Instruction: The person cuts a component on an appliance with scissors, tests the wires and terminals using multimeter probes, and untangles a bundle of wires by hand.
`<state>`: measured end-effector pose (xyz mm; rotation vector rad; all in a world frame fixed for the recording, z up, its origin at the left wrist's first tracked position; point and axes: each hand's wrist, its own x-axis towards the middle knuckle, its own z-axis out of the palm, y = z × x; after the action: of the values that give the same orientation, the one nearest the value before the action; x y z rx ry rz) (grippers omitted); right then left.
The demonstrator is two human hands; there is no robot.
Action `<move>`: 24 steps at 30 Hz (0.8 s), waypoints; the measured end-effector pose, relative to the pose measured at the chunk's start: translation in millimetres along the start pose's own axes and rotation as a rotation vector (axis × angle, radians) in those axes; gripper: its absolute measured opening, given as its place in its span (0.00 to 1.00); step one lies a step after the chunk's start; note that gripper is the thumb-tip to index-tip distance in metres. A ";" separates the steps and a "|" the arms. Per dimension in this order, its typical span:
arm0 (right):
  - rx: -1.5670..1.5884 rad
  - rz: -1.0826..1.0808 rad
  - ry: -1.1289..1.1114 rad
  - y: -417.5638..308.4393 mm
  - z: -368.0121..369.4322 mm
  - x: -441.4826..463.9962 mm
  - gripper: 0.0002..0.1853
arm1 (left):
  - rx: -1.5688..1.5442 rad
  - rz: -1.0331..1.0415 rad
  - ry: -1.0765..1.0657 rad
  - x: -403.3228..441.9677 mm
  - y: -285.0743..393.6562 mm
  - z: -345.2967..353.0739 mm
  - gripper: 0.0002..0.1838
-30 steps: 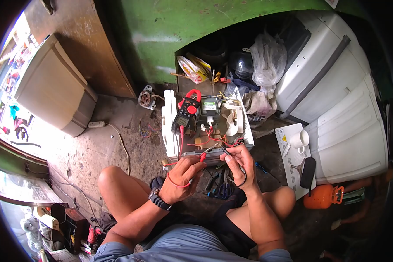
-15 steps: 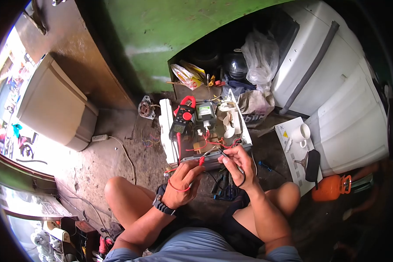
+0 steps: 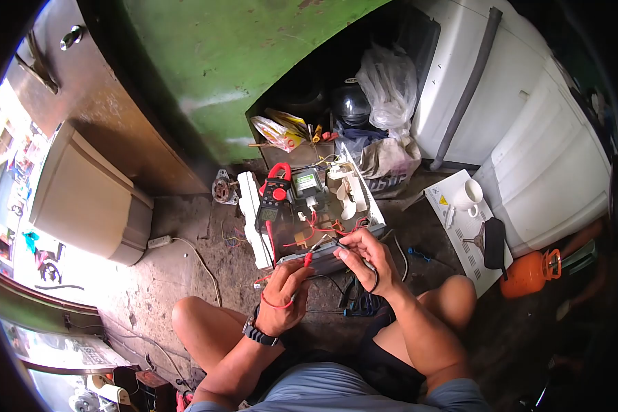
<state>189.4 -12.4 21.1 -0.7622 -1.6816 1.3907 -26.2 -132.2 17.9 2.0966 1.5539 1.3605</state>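
Observation:
My left hand [image 3: 283,294] pinches a red test probe [image 3: 308,259], its lead looping over the wrist. In my right hand [image 3: 372,262] is a black test probe [image 3: 339,244], held between thumb and fingers. The probe tips meet or nearly meet the wiring at the near edge of an opened white appliance [image 3: 248,216]; exact contact is too small to tell. A red and black clamp meter [image 3: 275,196] lies on its left side. Beside the meter sits a metal-framed part with a green label [image 3: 308,182], with red wires [image 3: 314,220] running from it toward the probes.
Right of the appliance, a white panel [image 3: 460,237] bears a white mug [image 3: 467,196] and a black pouch [image 3: 493,244]. An orange gas canister [image 3: 529,273] lies beyond it. Left are a motor-like part [image 3: 224,187] and a power strip [image 3: 160,242]. Blue-handled tools [image 3: 364,302] lie near my legs.
The head view has turned and shifted slightly, so the scene sits differently in frame. Both hands keep hold of their probes, with little visible movement relative to the appliance.

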 end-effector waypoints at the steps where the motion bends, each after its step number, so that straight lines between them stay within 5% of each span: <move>1: -0.001 -0.004 0.000 -0.8 -0.2 -0.1 0.13 | 0.000 0.001 0.000 0.0 0.2 0.1 0.22; 24: 0.013 -0.026 0.047 0.3 -1.8 -6.7 0.14 | 0.007 -0.001 -0.001 -2.6 -2.1 0.7 0.23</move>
<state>194.3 -17.1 19.6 -0.7578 -1.6392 1.3543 -27.2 -133.2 14.8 2.1004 1.5609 1.3553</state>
